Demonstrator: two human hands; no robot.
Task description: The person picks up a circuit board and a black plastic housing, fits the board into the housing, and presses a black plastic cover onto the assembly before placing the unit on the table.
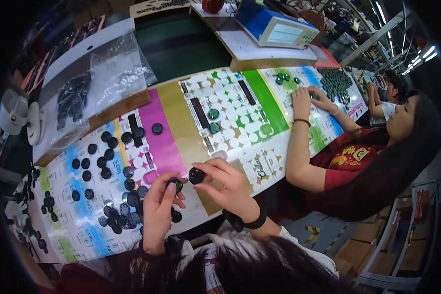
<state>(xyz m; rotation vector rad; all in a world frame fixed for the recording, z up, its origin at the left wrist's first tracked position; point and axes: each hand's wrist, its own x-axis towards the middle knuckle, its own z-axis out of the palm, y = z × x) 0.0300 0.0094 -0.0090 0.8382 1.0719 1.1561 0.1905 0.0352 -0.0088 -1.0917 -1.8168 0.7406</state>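
My left hand (158, 208) is closed on a small round part (175, 184) with a black rim and a green face, pinched between thumb and fingers. Just right of it, my right hand (230, 188) grips a round black cap (196, 175) with small holes in its face. The two pieces are close together but apart, held above the near edge of the table. Many loose black round caps (113, 219) lie heaped left of my left hand. Two green-faced round parts (213, 121) rest on the printed sheet beyond my hands.
Colourful printed sheets (167, 134) cover the table. A raised shelf (117, 110) with plastic bags stands at back left, a small white fan (15, 111) beside it. A blue-and-white instrument (279, 32) sits on another shelf. At right, a co-worker's hands (306, 98) handle green parts near a dark pile (335, 85).
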